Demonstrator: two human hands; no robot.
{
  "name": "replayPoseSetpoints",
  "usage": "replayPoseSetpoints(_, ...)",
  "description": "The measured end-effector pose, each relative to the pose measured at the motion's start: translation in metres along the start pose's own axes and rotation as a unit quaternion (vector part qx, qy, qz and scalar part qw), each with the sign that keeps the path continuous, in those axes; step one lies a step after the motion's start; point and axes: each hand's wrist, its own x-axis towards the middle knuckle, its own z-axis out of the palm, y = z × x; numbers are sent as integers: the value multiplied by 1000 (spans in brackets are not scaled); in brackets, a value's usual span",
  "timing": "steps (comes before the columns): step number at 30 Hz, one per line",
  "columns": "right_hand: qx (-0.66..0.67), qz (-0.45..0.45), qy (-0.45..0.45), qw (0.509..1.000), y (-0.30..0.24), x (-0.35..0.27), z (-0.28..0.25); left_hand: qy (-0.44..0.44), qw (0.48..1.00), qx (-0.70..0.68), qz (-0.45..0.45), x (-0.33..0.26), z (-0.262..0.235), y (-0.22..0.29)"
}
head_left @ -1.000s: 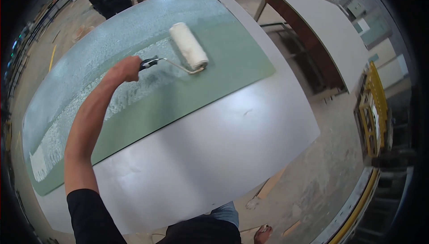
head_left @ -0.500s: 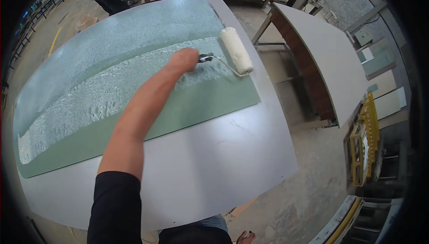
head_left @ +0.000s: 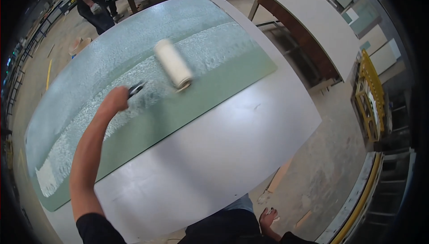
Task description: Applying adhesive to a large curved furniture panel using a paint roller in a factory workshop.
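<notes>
Roller [head_left: 173, 63] is the thing in hand: a white paint roller, one only, lying on the green sheet [head_left: 214, 85] with its sleeve angled across the wet, frothy coat that covers the far part of that sheet. I have my left hand [head_left: 117, 100] closed tight around its dark handle, fingers wrapped right round so nothing of a gap shows; the handle end pokes out of the fist toward the sleeve. The arm runs up from the lower left edge, bare to a black sleeve. My right hand [head_left: 268, 215] hangs low by my hip, near the floor at the bottom of the view; I cannot tell whether it is open or closed, and I see nothing in it. The sheet, one, lies on the near table [head_left: 232, 141], a broad white top whose near half is bare. The strip of sheet nearest me is plain green and uncoated. I count two more tables: one [head_left: 313, 25] to the right beyond a gap, another at the far end. One other person [head_left: 91, 3] in dark clothes stands at the far left corner, well apart from my roller. A yellow rack [head_left: 368, 92] stands at the right.
</notes>
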Motion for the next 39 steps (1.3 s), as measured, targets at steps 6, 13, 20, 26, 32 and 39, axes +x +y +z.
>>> replayPoseSetpoints(6, 56, -51, -1, 997, -10, -4, -5, 39, 991, -26, -122, -131, 5, -50)
replayPoseSetpoints(13, 32, -44, -28, 998, -4, 68, -15, 31, 989, -41, -140, -35, -20, 25)
replayPoseSetpoints(20, 55, -34, 0, 998, 24, 147, -23, 2, 997, -13, -81, 131, -58, 127)
replayPoseSetpoints(26, 97, -51, 78, 991, 48, 204, -53, 28, 993, -60, -98, 239, -85, 238)
replayPoseSetpoints(32, 271, -126, 218, 929, -95, 308, -188, 7, 988, -120, -102, 204, -85, 258)
replayPoseSetpoints(39, 418, -435, 23, 797, -358, 311, -269, -3, 975, -175, -136, 43, -8, 156)
